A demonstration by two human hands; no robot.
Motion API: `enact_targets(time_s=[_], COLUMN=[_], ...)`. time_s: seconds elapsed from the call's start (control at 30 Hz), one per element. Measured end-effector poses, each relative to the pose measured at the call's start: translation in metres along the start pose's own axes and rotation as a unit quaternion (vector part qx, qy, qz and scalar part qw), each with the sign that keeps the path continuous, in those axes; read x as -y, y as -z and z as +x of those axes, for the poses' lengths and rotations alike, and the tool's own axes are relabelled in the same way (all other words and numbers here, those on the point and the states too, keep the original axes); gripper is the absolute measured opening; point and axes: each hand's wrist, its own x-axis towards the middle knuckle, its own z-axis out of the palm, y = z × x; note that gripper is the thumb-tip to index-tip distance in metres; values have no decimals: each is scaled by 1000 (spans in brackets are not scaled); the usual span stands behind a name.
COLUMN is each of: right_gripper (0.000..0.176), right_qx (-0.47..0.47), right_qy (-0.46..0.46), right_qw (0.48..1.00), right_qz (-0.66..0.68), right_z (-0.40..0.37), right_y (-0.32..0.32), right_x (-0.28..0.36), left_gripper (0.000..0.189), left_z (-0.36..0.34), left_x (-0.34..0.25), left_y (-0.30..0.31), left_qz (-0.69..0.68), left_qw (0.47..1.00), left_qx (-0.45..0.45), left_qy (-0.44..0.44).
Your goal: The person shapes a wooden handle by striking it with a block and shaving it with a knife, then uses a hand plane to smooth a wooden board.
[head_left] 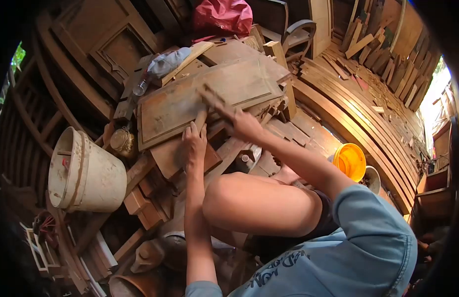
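A carved wooden panel (165,116) lies across the low work surface in front of me. My left hand (194,138) is at the panel's near edge, its fingers closed round a short light-brown wooden piece (201,118) that stands up from them. In my right hand (246,126) is a hammer (217,100), smeared by motion, reaching up and left over the panel close to the wooden piece. My fingers wrap its handle. A wooden board (165,157) sticks out under the panel's near side, below my left hand.
A dirty white bucket (98,171) stands at left, beside a jar (122,141). A plastic bottle (140,87) and grey cloth (167,62) lie behind the panel, near a red bag (222,17). Long planks (353,116) and a yellow bucket (351,162) are at right.
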Motion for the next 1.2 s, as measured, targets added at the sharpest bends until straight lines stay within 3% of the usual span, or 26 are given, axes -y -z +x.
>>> enact_targets(time_s=[0.03,0.13,0.17,0.2,0.33,0.4,0.47,0.5,0.53,0.6,0.67,0.77,0.87,0.93,1.0,1.03,1.2], right_gripper=[68,67,66,67,67,71,74,74,69,63,61,63,65,71,78,79,78], right_qx=[7,-59,4,70,-27,-44,74,113,66,-10,-56,99,109,84,-36,-16,-56], right_qy=[-65,-14,15,53,-43,-17,59,54,62,-42,-86,-41,-49,-89,-119,-167,-118], right_qw=[997,998,998,996,999,999,995,991,995,999,992,994,993,990,990,982,985], right_qz=[36,8,58,-9,14,21,-30,-37,-37,31,74,-23,20,73,68,84,116], right_z=[24,-4,-26,-45,24,7,-33,-38,-28,9,13,-33,-25,-18,-15,-16,-26], right_y=[7,-13,-9,6,0,-9,4,7,-1,-2,-6,14,39,41,33,41,29], right_x=[4,11,11,18,18,25,32,27,15,11,14,25,12,8,1,6,15], left_gripper=[40,37,37,37,36,36,37,38,38,37,33,36,38,38,38,37,37], left_z=[3,7,6,3,8,2,12,12,5,12,12,14,8,13,12,13,17], left_x=[-1,2,9,10,0,1,6,10,8,2,1,6,2,3,-2,-5,-12], left_y=[0,3,-1,-7,6,10,5,2,1,6,8,4,6,6,7,9,21], left_qz=[-3,5,-11,-29,2,6,2,-5,-13,-15,-47,-64,-68,-32,-14,-3,6], left_qw=[1000,1000,1000,999,999,998,999,999,999,999,997,997,996,997,997,998,996], left_qx=[4,-14,2,21,25,32,28,27,30,11,-4,-25,-39,-1,-7,-3,53], left_qy=[17,18,17,25,46,46,43,34,31,28,58,40,50,74,74,65,72])
